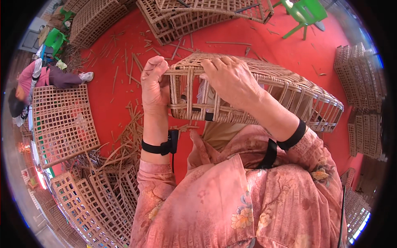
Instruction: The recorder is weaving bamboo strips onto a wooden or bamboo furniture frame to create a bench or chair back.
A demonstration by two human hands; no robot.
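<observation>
A brown woven rattan basket [264, 76] with an open lattice side lies tilted across my lap. At its left end, my left hand [155, 87] is closed, fingers curled in beside the corner. What those fingers pinch is hidden from this view. My right hand [233, 80] bends over the basket's upper edge a little to the right, its fingers closed on the weave. Black bands circle both of my wrists, and a small black device [173, 141] sits on the left one.
Loose rattan strips [132, 124] litter the red floor [107, 97]. Woven panels [66, 124] and stacked baskets [99, 202] stand at left, more baskets [198, 20] ahead and at right [359, 78]. A green chair [304, 16] is at far right; another person [45, 78] works at left.
</observation>
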